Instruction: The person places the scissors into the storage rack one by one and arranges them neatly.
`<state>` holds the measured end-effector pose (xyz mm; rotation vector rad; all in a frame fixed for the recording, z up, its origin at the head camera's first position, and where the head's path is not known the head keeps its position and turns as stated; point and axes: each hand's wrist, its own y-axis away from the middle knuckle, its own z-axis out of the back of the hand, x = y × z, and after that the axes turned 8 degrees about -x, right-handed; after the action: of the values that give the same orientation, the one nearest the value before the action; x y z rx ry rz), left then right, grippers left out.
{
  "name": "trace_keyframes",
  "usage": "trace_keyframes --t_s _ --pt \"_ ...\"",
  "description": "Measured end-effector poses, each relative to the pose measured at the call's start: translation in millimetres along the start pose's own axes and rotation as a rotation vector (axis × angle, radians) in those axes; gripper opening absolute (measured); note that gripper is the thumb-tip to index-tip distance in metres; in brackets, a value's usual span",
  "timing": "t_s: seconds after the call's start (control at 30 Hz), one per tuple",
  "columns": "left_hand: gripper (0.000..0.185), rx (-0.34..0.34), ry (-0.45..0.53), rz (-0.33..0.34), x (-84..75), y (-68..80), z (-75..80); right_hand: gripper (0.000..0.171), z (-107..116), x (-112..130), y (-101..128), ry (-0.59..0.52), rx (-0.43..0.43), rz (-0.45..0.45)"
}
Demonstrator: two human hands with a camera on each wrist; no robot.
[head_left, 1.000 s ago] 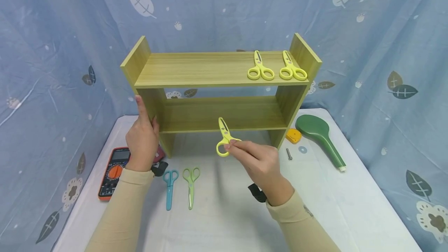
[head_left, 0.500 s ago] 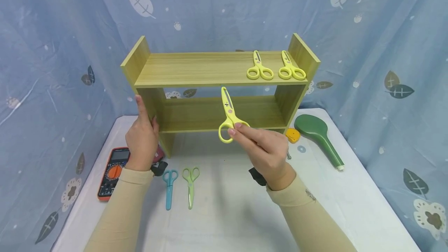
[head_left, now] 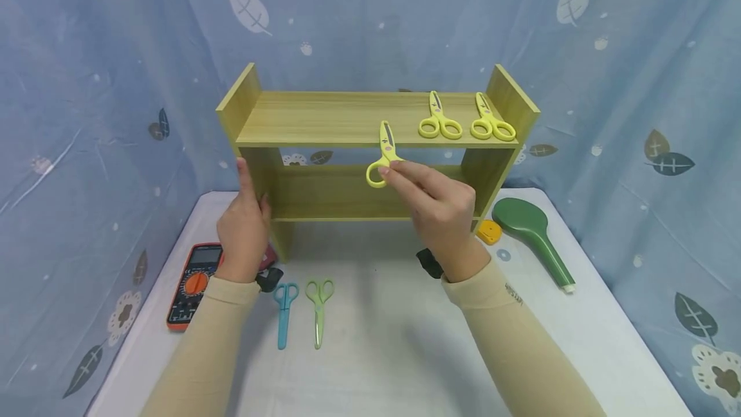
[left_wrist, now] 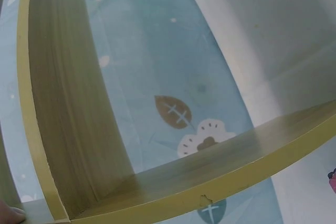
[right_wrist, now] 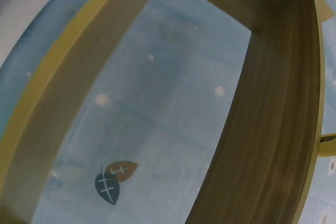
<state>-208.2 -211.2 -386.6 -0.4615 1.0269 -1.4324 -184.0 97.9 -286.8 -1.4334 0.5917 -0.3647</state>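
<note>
The left hand (head_left: 243, 230) stays pressed flat against the shelf's (head_left: 324, 118) left upright, fingers straight. The right hand (head_left: 442, 208), pinching yellow scissors (head_left: 383, 154) by a loop, has raised them to the top board's front edge, beside two shelved pairs (head_left: 466, 122).

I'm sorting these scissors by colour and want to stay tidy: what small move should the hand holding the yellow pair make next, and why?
Probably lift it slightly and forward, then lay it down left of the two yellow scissors already on the top shelf. The right hand pinches the yellow plastic scissors at that wooden shelf's front edge, blades pointing back, with bare board there. The left hand steadies the shelf's left side.
</note>
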Motion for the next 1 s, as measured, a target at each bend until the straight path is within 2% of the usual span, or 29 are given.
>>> trace_keyframes --t_s 0.47,0.77,1.0 --pt "0.103 -0.013 0.010 -0.019 -1.4 0.1 1.0 0.019 -11 -13 -4 0.154 0.190 -0.109" --pt "0.104 -0.008 0.010 -0.012 -0.5 0.3 -0.3 0.038 -13 -11 -3 0.244 0.383 -0.177" --pt "0.104 -0.007 0.012 -0.010 -1.1 0.1 -0.1 0.054 -18 -9 -4 0.275 0.468 -0.246"
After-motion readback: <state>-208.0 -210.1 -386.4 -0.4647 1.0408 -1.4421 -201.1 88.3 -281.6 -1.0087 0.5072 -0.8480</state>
